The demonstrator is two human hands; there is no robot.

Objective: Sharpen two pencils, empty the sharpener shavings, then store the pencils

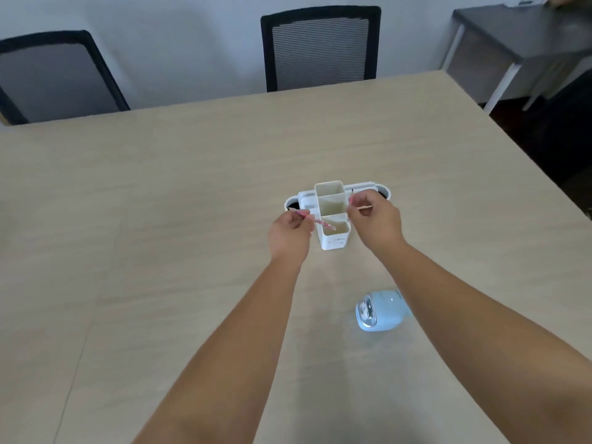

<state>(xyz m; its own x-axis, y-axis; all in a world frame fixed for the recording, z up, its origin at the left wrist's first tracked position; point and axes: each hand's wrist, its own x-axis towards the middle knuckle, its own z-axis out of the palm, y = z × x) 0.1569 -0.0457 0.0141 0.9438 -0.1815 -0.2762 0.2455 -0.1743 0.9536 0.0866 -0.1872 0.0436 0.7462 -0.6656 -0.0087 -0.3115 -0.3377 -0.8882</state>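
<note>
A white pencil holder (333, 240) with open compartments stands mid-table. My left hand (290, 233) pinches a pink patterned pencil (322, 223) just left of the holder, its dark tip pointing left and its other end over the front compartment. On the holder's right, my right hand (376, 219) grips a second pencil (363, 207); its dark tip sticks up near the holder's rim and most of it is hidden by the fingers. A pale blue pencil sharpener (381, 310) lies on the table nearer to me, beside my right forearm.
The wooden table (160, 203) spreads wide on all sides. A white cable port (384, 189) sits in the tabletop behind the holder. Two black mesh chairs (320, 46) stand at the far edge, and a grey side table (519, 36) at back right.
</note>
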